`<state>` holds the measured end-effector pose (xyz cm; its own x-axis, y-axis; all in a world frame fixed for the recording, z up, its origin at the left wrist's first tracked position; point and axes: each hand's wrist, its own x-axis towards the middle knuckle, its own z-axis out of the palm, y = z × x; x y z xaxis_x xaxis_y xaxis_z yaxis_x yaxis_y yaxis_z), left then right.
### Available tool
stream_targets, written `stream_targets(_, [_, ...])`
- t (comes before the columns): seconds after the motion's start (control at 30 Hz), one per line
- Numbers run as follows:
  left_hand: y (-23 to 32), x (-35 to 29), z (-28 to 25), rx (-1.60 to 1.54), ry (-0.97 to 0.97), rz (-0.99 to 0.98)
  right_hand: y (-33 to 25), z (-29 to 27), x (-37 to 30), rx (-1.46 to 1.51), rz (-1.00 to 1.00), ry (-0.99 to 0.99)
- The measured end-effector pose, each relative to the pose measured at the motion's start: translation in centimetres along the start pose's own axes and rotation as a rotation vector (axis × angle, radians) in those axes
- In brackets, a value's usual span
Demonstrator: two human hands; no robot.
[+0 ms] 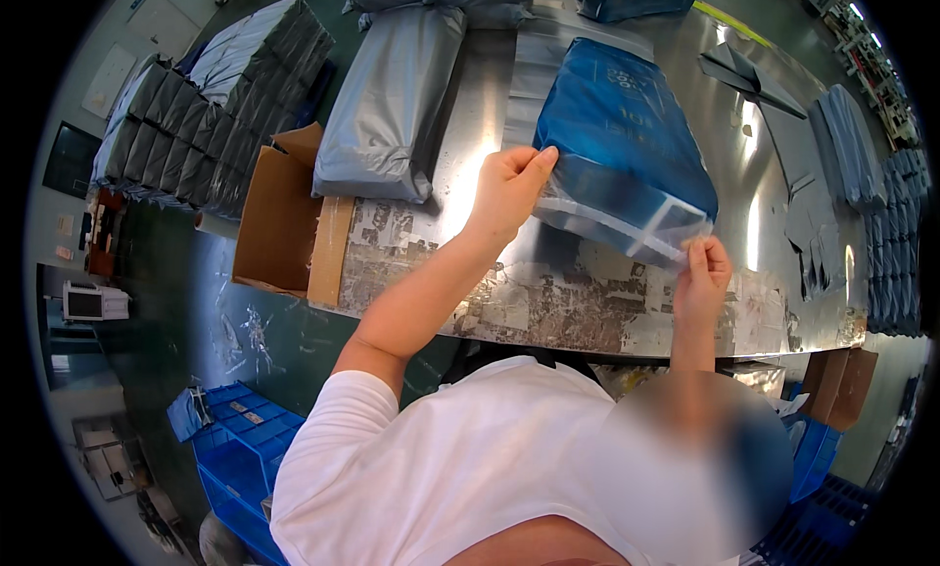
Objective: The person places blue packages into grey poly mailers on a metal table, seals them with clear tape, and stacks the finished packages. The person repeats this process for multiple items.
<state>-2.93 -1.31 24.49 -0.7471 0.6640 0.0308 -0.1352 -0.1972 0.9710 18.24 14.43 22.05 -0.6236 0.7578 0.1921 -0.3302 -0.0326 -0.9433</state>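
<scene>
A filled blue plastic bag (622, 111) lies on the metal table (470, 165), its clear open-looking end with a pale strip turned toward me. At the left corner of that end, my left hand (511, 189) pinches the film between thumb and fingers. My right hand (703, 272) is closed on the clear film at the right corner. Between the hands the edge of the bag is stretched out. Under the bag's far side lies a flat grey sheet or bag (529, 67).
Left of the blue bag lies a full grey bag (392, 106), beside an open cardboard box (274, 218) at the table's edge. Stacked grey packages (186, 125) stand farther left. Flat grey bags (847, 145) lie at the right. A blue crate (245, 448) stands on the floor.
</scene>
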Motion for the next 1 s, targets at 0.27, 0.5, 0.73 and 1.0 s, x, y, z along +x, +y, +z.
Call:
stream_targets(0.27, [-1.7,-0.3,-2.0,0.319,-0.034,0.009,5.3,-5.1,2.4,0.554,0.889,-0.081])
stream_targets(0.5, [0.0,-5.6,-2.3,0.625,-0.453,0.652,15.0,-1.0,5.8,0.421,0.677,-0.060])
stream_targets(0.73, [2.7,-21.6,-8.8,0.896,-0.282,0.816,16.6,10.5,-3.5,0.530,0.607,-0.076])
stream_targets(1.0, [6.8,-44.7,-21.1,1.320,0.268,0.805,18.9,33.1,-13.2,0.959,0.760,-0.716])
